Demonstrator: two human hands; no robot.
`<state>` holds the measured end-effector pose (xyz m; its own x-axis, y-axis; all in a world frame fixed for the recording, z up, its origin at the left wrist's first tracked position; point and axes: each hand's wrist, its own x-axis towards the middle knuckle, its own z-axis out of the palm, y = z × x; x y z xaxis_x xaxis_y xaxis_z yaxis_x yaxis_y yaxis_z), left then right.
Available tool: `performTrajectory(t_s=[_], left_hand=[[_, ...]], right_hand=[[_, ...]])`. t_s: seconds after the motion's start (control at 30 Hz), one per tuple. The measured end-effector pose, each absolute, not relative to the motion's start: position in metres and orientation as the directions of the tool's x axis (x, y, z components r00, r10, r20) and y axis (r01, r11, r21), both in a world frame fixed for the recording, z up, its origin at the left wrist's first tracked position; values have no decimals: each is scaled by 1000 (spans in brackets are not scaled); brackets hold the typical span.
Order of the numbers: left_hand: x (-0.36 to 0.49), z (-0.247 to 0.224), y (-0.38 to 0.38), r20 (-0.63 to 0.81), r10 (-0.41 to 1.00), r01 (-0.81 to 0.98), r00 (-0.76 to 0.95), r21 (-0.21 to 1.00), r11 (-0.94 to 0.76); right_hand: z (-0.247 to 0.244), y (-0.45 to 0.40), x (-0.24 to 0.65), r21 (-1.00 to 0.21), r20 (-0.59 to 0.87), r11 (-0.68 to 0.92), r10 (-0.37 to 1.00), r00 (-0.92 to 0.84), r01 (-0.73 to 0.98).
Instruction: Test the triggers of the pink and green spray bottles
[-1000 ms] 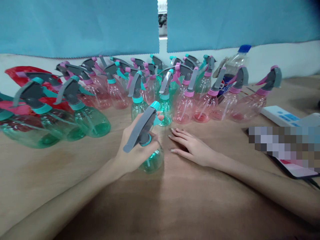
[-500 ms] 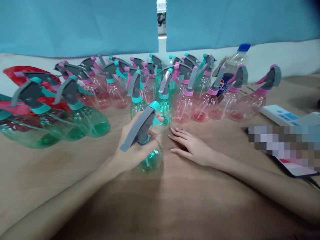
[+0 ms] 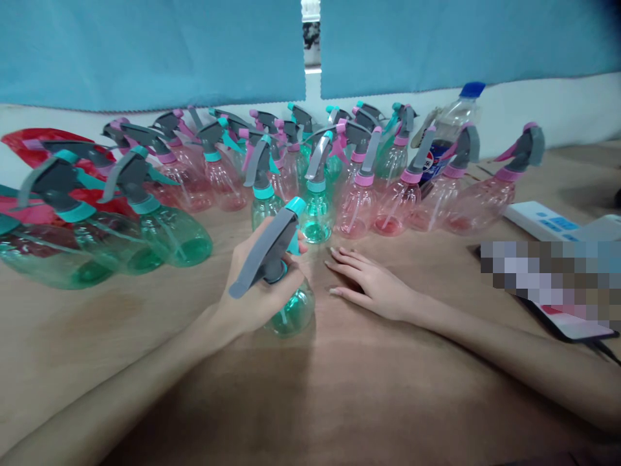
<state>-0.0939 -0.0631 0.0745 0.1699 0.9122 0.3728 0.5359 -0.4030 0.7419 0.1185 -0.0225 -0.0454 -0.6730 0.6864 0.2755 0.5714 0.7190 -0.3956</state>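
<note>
Blue cloth [image 3: 145, 52] spans 10 to 2 o'clock above a wooden tabletop [image 3: 349, 388]. Just off centre toward 7 o'clock, the left hand [image 3: 264, 304] is closed around the neck of a green spray bottle [image 3: 297, 315], its teal nozzle directed toward 1 o'clock; most of the gripping fingers are hidden, and contact between base and wood cannot be determined. Toward 4 o'clock, the right hand [image 3: 376, 285] lies palm down, fingers loosely extended, on the wood alone. Toward 12, pink and green bottles [image 3: 356, 217] overlap so closely that rear bodies are largely concealed. At 9 o'clock, the outermost green bottle [image 3: 53, 255] is cut off by the frame, with red sheeting [image 3: 29, 144] partly visible behind. Sprayer heads partly cover a blue-capped drink bottle [image 3: 453, 120] at 2 o'clock. Pixelation obscures most of a flat device [image 3: 579, 329] between 3 and 4. Bare wood extends between the forearms to 6 o'clock; an upright green bottle [image 3: 316, 220] bounds the held one closely toward 1.
</note>
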Motion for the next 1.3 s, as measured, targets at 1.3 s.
performTrajectory(t_s=[1.3], left_hand=[[-94,65,-62,352,919,504,178,770,-392]], right_hand=[[-45,-22,118,-376,268,726,681,-682,577]])
